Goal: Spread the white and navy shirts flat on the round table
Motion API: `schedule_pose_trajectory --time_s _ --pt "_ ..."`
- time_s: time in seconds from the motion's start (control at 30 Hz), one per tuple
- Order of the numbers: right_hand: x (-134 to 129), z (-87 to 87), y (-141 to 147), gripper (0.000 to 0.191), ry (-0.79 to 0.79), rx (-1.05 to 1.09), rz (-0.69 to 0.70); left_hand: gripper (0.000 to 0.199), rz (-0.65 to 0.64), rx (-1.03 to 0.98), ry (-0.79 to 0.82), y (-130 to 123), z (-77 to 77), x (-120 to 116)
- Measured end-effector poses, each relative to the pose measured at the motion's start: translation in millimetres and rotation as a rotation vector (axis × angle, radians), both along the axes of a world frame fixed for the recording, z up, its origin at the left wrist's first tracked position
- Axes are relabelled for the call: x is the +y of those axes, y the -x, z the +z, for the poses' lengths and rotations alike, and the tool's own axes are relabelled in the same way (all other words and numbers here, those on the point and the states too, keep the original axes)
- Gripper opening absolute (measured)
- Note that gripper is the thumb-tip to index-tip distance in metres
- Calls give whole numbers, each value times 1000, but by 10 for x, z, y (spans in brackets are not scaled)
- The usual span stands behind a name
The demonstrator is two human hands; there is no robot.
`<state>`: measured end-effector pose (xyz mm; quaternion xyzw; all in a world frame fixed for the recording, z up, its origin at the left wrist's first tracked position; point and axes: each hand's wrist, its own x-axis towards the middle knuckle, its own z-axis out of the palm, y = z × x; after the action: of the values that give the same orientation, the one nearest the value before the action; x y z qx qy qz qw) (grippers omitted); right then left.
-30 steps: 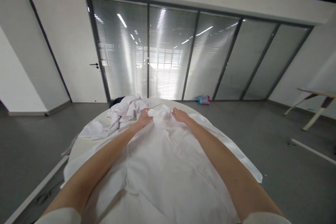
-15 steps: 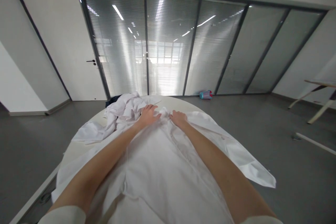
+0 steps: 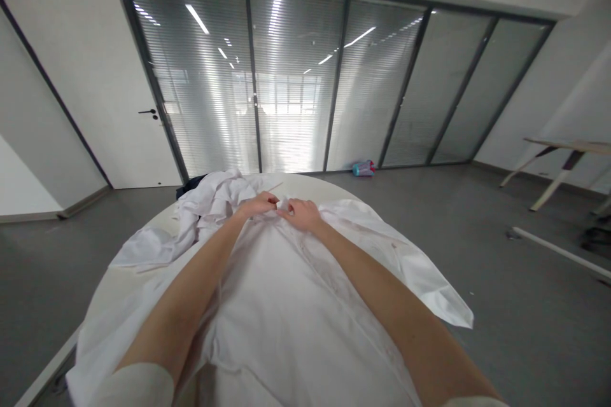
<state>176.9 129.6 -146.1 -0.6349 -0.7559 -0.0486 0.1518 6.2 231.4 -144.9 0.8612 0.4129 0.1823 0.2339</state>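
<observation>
pinching white cloth (image 3: 286, 286), hands (image 3: 304, 213) partly hide it.

Above the white garment (image 3: 286, 305), the space between the two forearms is open, narrowing toward the left hand (image 3: 258, 204) and right hand (image 3: 304, 214), where only a slim gap full of pinched cloth remains. Crumpled white cloth (image 3: 222, 196) blocks a low pass just beyond the left hand. Past the right hand, a bare strip of the surface (image 3: 321, 187) gives a way along the far rim. Farther right, the garment's spread flap covers the edge and overhangs it. Overhead, the air is open.
</observation>
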Motion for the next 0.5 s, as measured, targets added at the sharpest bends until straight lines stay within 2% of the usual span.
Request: schedule_pose_trajectory --time_s 0.07,0.13,0.27,0.37,0.5 --pt "6 -71 79 44 55 34 -19 20 81 20 -69 -44 -93 -52" --pt "3 -137 144 35 56 28 -42 26 163 25 -150 -98 -196 -152" --pt "-49 -216 210 27 -51 -40 9 32 239 28 -254 -148 -334 -334" --pt "-82 -259 220 31 -137 -25 96 27 212 48 -229 -120 -327 -306" --pt "-44 -342 229 39 -110 -6 202 31 208 27 -177 -77 -243 -130"
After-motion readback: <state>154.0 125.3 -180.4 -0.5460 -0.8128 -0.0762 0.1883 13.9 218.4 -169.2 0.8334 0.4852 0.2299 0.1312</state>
